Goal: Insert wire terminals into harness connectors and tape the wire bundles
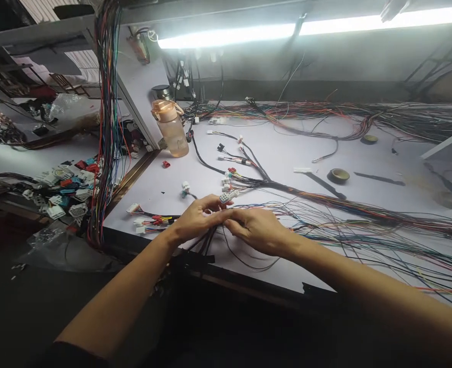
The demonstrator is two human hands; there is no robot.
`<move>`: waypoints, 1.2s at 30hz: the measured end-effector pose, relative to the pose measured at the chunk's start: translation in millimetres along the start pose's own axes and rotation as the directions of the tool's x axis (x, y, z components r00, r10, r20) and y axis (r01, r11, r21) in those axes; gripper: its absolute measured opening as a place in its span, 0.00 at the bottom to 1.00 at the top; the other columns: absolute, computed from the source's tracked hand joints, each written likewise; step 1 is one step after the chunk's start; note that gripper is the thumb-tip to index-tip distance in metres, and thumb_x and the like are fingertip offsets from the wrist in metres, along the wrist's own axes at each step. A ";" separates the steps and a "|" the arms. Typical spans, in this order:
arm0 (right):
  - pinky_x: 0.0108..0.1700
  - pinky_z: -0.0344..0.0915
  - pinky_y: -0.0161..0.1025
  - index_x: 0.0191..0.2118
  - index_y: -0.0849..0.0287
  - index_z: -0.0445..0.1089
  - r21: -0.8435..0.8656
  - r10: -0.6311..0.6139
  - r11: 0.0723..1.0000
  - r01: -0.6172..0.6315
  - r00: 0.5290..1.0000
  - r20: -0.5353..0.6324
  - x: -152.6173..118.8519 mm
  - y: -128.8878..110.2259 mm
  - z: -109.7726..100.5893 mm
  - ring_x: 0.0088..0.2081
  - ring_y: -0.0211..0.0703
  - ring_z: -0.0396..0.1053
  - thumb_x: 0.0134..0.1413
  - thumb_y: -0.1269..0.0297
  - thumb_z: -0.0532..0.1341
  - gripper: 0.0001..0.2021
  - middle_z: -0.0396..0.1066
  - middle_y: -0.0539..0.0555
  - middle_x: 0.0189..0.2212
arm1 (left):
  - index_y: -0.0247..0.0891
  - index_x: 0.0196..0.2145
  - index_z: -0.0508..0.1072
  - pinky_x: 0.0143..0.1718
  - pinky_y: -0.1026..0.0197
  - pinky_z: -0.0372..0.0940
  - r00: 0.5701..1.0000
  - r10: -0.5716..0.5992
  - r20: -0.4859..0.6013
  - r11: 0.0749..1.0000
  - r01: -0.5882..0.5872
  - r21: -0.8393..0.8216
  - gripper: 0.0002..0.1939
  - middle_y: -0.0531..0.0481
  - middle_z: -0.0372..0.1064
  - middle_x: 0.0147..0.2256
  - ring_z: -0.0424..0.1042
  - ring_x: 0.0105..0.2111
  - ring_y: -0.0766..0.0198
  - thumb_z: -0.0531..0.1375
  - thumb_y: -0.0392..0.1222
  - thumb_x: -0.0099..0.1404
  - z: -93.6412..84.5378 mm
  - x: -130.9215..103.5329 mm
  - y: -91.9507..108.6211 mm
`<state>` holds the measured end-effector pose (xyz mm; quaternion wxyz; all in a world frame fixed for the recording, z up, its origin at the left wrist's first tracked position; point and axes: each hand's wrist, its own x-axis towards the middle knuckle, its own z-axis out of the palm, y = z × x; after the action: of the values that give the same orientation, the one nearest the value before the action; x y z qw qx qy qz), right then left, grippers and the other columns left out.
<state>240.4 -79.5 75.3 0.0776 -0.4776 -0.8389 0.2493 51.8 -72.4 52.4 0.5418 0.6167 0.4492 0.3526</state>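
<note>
My left hand point(195, 221) is closed on a small grey-white wire connector point(224, 197), its face with several holes turned up between thumb and index finger. Against the left thumb, the fingers of my right hand point(259, 230) pinch together on what looks like a thin wire; their tips partly hide it. A thin dark wire point(244, 263) loops down from the fingers across the table edge. Beneath my hands, several dark wires point(207, 243) run to the table's front. Just beyond lies a branched wiring harness point(283, 186) with white and red connectors at its ends.
A bottle point(171, 128) stands at the back left near a small red connector point(166, 164). Rolls of tape point(338, 176) lie at the right. Loose wires point(363, 240) spread to the right. A hanging wire bundle point(106, 112) and piled connectors point(67, 189) are left.
</note>
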 end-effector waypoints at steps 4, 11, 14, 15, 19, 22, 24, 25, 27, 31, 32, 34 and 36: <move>0.31 0.48 0.38 0.42 0.49 0.74 -0.140 -0.003 0.990 0.002 1.000 -0.006 4.2 -3.0 -9.6 0.33 0.44 0.70 0.61 0.57 0.51 0.15 0.77 0.51 0.34 | 0.35 0.29 0.77 0.32 0.63 0.65 0.980 0.075 -0.187 0.996 -0.084 -0.041 0.13 0.50 0.74 0.29 0.70 0.29 0.65 0.67 0.49 0.55 9.0 6.4 -5.7; 0.29 0.45 0.38 0.30 0.54 0.73 -0.217 -0.009 0.976 -0.010 0.996 -0.086 16.8 -5.9 -5.5 0.29 0.40 0.67 0.62 0.54 0.49 0.18 0.75 0.51 0.28 | 0.36 0.29 0.75 0.32 0.63 0.64 0.932 0.188 -0.311 0.982 -0.184 0.041 0.11 0.52 0.71 0.27 0.68 0.28 0.66 0.65 0.48 0.58 12.4 1.6 -20.3; 0.28 0.43 0.38 0.28 0.54 0.71 -0.219 -0.008 0.975 -0.023 0.990 -0.140 17.4 -4.0 -0.2 0.28 0.39 0.66 0.63 0.54 0.48 0.20 0.74 0.49 0.27 | 0.37 0.31 0.74 0.33 0.63 0.64 0.893 0.247 -0.375 0.969 -0.222 0.110 0.10 0.51 0.70 0.29 0.68 0.29 0.65 0.63 0.47 0.61 16.6 -1.8 -26.7; 0.29 0.42 0.39 0.27 0.54 0.71 -0.225 -0.013 0.974 -0.024 0.987 -0.158 17.2 -3.5 1.2 0.28 0.38 0.65 0.63 0.53 0.47 0.21 0.74 0.49 0.27 | 0.37 0.32 0.74 0.34 0.63 0.65 0.873 0.275 -0.402 0.961 -0.235 0.148 0.09 0.51 0.70 0.30 0.69 0.30 0.65 0.63 0.47 0.61 18.2 -2.6 -29.2; 0.32 0.43 0.39 0.27 0.55 0.71 -0.264 -0.039 0.964 -0.013 0.981 -0.191 18.1 -3.1 6.5 0.29 0.38 0.66 0.64 0.52 0.48 0.21 0.75 0.50 0.27 | 0.39 0.32 0.72 0.37 0.61 0.64 0.806 0.388 -0.447 0.910 -0.261 0.321 0.07 0.51 0.70 0.30 0.68 0.31 0.64 0.61 0.45 0.63 21.9 -4.0 -34.8; 0.35 0.45 0.40 0.28 0.56 0.71 -0.306 -0.066 0.952 0.001 0.977 -0.202 21.4 0.6 11.4 0.30 0.40 0.67 0.65 0.52 0.47 0.23 0.75 0.52 0.28 | 0.40 0.29 0.71 0.36 0.62 0.62 0.776 0.461 -0.430 0.864 -0.282 0.417 0.08 0.52 0.67 0.26 0.66 0.29 0.64 0.61 0.44 0.63 21.9 -7.5 -32.2; 0.36 0.45 0.41 0.29 0.57 0.72 -0.364 -0.061 0.931 -0.025 0.973 -0.224 23.7 8.4 12.7 0.33 0.42 0.67 0.65 0.53 0.48 0.21 0.76 0.54 0.31 | 0.40 0.28 0.72 0.35 0.62 0.62 0.789 0.476 -0.388 0.857 -0.316 0.407 0.07 0.52 0.67 0.26 0.66 0.28 0.64 0.61 0.43 0.63 22.4 -12.5 -30.4; 0.37 0.45 0.42 0.30 0.58 0.73 -0.397 -0.044 0.916 -0.059 0.969 -0.244 24.5 14.0 11.6 0.34 0.44 0.68 0.64 0.55 0.49 0.20 0.77 0.55 0.32 | 0.40 0.29 0.72 0.35 0.61 0.62 0.809 0.469 -0.355 0.864 -0.335 0.376 0.07 0.51 0.68 0.27 0.67 0.29 0.64 0.61 0.43 0.62 23.0 -15.3 -30.5; 0.38 0.45 0.43 0.32 0.60 0.73 -0.430 0.018 0.891 -0.148 0.956 -0.292 24.8 26.9 3.9 0.36 0.47 0.68 0.64 0.58 0.50 0.18 0.77 0.59 0.35 | 0.39 0.29 0.74 0.36 0.61 0.63 0.861 0.423 -0.281 0.896 -0.351 0.272 0.06 0.50 0.69 0.28 0.68 0.29 0.63 0.63 0.43 0.60 24.8 -19.2 -33.3; 0.41 0.46 0.44 0.41 0.58 0.72 -0.441 0.046 0.865 -0.239 0.913 -0.406 24.6 54.3 -32.9 0.40 0.47 0.67 0.67 0.53 0.46 0.21 0.75 0.59 0.41 | 0.38 0.30 0.76 0.35 0.61 0.64 0.896 0.209 -0.392 0.968 -0.247 -0.048 0.08 0.50 0.72 0.28 0.70 0.30 0.64 0.65 0.45 0.58 28.1 -14.1 -41.5; 0.42 0.47 0.44 0.40 0.57 0.72 -0.440 0.059 0.857 -0.268 0.899 -0.433 26.1 62.1 -43.7 0.40 0.47 0.68 0.67 0.53 0.45 0.21 0.75 0.57 0.41 | 0.37 0.31 0.77 0.36 0.62 0.65 0.910 0.151 -0.386 0.970 -0.212 -0.122 0.09 0.50 0.73 0.28 0.70 0.30 0.64 0.66 0.45 0.58 28.4 -11.3 -41.9; 0.48 0.46 0.48 0.39 0.56 0.72 -0.464 0.088 0.827 -0.317 0.889 -0.450 32.2 80.4 -61.8 0.43 0.48 0.67 0.67 0.54 0.46 0.19 0.75 0.56 0.41 | 0.36 0.32 0.78 0.37 0.62 0.65 0.931 0.052 -0.362 0.950 -0.158 -0.269 0.09 0.51 0.73 0.28 0.71 0.31 0.65 0.66 0.45 0.58 27.5 -7.1 -39.6; 0.53 0.42 0.53 0.39 0.57 0.72 -0.503 0.151 0.786 -0.360 0.900 -0.409 42.2 101.4 -71.7 0.46 0.50 0.66 0.66 0.58 0.49 0.16 0.75 0.56 0.42 | 0.36 0.33 0.78 0.39 0.62 0.65 0.943 -0.039 -0.330 0.905 -0.107 -0.411 0.09 0.51 0.73 0.29 0.71 0.31 0.66 0.66 0.44 0.58 24.4 -6.3 -34.0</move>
<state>321.8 23.1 82.8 0.0438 -0.6258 -0.7734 -0.0914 66.2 -86.6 15.2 0.5731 0.4242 0.4355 0.5495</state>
